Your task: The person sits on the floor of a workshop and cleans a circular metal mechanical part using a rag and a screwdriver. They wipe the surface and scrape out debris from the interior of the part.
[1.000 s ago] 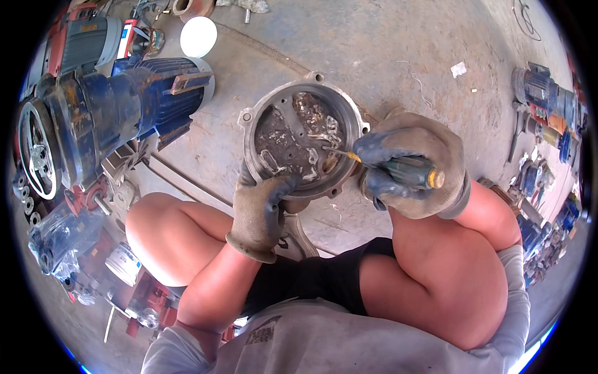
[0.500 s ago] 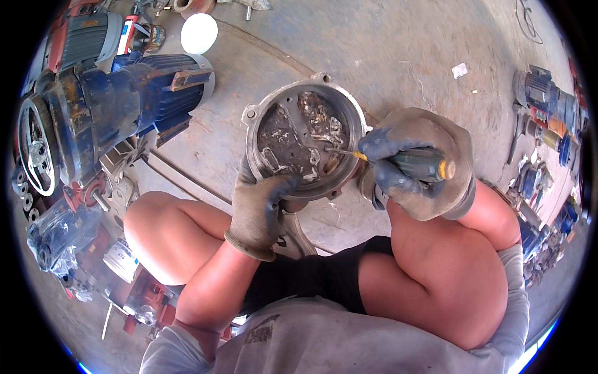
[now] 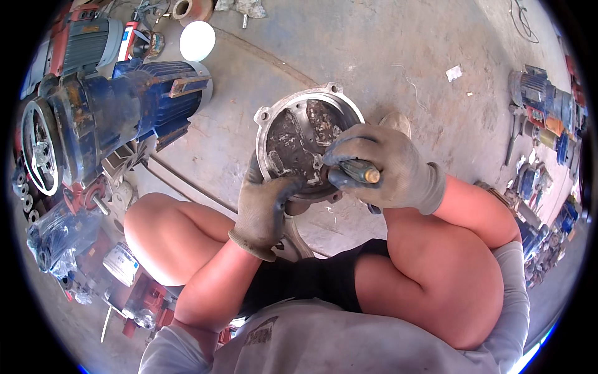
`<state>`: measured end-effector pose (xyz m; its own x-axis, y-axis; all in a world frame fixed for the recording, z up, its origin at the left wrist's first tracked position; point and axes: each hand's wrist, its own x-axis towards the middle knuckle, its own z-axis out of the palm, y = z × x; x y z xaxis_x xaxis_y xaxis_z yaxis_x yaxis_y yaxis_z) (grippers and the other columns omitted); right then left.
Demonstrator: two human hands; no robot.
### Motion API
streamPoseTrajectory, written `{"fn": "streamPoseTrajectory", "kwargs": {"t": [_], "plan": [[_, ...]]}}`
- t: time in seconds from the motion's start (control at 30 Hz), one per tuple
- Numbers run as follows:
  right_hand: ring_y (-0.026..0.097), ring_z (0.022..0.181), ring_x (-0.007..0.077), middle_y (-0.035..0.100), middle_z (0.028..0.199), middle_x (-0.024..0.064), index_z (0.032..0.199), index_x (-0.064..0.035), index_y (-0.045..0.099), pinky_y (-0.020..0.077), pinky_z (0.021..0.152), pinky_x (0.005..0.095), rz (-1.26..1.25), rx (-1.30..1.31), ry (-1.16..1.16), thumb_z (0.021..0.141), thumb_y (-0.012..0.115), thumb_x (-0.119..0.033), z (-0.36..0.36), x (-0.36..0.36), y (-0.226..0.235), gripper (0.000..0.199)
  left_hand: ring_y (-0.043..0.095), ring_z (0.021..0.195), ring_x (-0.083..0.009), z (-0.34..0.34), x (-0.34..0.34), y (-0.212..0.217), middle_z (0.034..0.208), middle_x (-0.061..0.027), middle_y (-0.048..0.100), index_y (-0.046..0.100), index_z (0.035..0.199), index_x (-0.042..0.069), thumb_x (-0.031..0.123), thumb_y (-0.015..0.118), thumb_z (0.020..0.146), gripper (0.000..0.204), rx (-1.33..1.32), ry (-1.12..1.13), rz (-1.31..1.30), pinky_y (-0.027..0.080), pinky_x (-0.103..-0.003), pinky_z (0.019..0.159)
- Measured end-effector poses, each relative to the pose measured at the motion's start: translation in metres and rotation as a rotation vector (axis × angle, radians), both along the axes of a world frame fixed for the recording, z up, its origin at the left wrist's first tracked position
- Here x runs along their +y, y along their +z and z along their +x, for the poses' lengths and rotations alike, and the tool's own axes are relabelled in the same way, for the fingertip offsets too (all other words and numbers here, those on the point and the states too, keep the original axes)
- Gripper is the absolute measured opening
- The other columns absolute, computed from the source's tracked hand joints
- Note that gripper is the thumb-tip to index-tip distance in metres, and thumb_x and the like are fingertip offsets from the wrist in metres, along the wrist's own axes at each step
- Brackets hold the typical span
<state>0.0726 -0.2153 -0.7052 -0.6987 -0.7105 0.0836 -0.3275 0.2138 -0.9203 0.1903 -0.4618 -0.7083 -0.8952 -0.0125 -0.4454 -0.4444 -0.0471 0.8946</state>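
Our right-hand fingers (image 3: 349,153) are curled tight around the dark handle of a screwdriver (image 3: 360,171), whose yellow butt end points back toward us; the shaft runs forward under the glove into the bowl of the casting, and its tip is hidden from view. The right hand (image 3: 389,168) sits over the right rim of a round aluminium motor end cover (image 3: 299,134), which we judge gives the tool a short, steady reach into the fouled interior.

Our left-hand fingers (image 3: 283,187) clamp the near edge of the same cover, thumb over the rim and the other fingers hidden beneath it. The left hand (image 3: 265,212) thus holds the part tilted with its open face toward us, above the knees, so that the dirty inner surface is in plain sight and does not turn under the tool. Both hands wear grey work gloves.

The cover has bolt lugs on its flange and dark deposits inside. It is held clear of the concrete floor (image 3: 386,62), between our two bent knees.

To the left, on the floor, lies a blue electric motor (image 3: 131,106) with a pulley wheel (image 3: 40,156) beside it. A white round lid (image 3: 197,40) lies behind it. Further small motors (image 3: 539,93) stand along the right edge.
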Motion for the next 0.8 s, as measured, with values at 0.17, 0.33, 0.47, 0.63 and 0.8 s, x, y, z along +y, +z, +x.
{"fn": "streamPoseTrajectory", "kwargs": {"t": [0.17, 0.33, 0.47, 0.63, 0.8], "plan": [[0.076, 0.095, 0.0308, 0.075, 0.109, 0.0119, 0.114, -0.0056, 0.075, 0.0619, 0.079, 0.0396, -0.240, 0.199, -0.031, 0.090, 0.084, -0.016, -0.016, 0.014, 0.018, 0.027, 0.075, 0.113, -0.0237, -0.014, 0.003, 0.011, 0.132, -0.0163, 0.073, 0.053, 0.151, -0.001, -0.011, 0.066, 0.092, 0.061, -0.291, 0.232, 0.226, 0.063, -0.035, 0.097], [0.072, 0.089, 0.0239, 0.074, 0.107, 0.0144, 0.112, 0.0029, 0.071, 0.0598, 0.077, 0.0367, -0.347, 0.235, -0.326, 0.101, 0.071, -0.016, -0.032, 0.032, 0.033, 0.022, 0.076, 0.110, -0.0249, -0.015, -0.005, 0.014, 0.129, -0.0171, 0.075, 0.059, 0.146, -0.005, -0.012, 0.065, 0.093, 0.053, -0.504, 0.350, 0.409, 0.064, -0.035, 0.093], [0.069, 0.092, 0.0153, 0.075, 0.111, 0.0133, 0.128, 0.0038, 0.072, 0.0584, 0.087, 0.0310, -0.143, 0.190, -0.802, 0.102, 0.069, -0.005, -0.041, 0.047, 0.000, 0.027, 0.080, 0.102, -0.0267, 0.001, -0.016, 0.012, 0.113, -0.0174, 0.081, 0.074, 0.124, -0.006, -0.011, 0.072, 0.091, 0.034, -0.139, -0.110, -0.038, 0.065, -0.039, 0.087], [0.071, 0.107, 0.0121, 0.077, 0.121, 0.0093, 0.131, -0.0022, 0.073, 0.0571, 0.095, 0.0291, 0.104, -0.273, -0.895, 0.101, 0.072, -0.006, -0.028, 0.042, -0.030, 0.030, 0.082, 0.098, -0.0332, 0.005, -0.020, 0.010, 0.098, -0.0158, 0.083, 0.081, 0.101, 0.003, -0.010, 0.081, 0.080, 0.024, 0.207, -0.346, -0.476, 0.065, -0.040, 0.086], [0.072, 0.103, 0.0146, 0.076, 0.119, 0.0101, 0.133, 0.0006, 0.071, 0.0597, 0.094, 0.0312, 0.000, -0.332, -0.668, 0.105, 0.068, -0.013, -0.025, 0.024, -0.003, 0.031, 0.082, 0.096, -0.0348, 0.002, -0.027, 0.000, 0.097, -0.0163, 0.082, 0.081, 0.099, 0.003, -0.013, 0.078, 0.077, 0.027, 0.326, -0.396, -0.558, 0.065, -0.039, 0.083]]}}
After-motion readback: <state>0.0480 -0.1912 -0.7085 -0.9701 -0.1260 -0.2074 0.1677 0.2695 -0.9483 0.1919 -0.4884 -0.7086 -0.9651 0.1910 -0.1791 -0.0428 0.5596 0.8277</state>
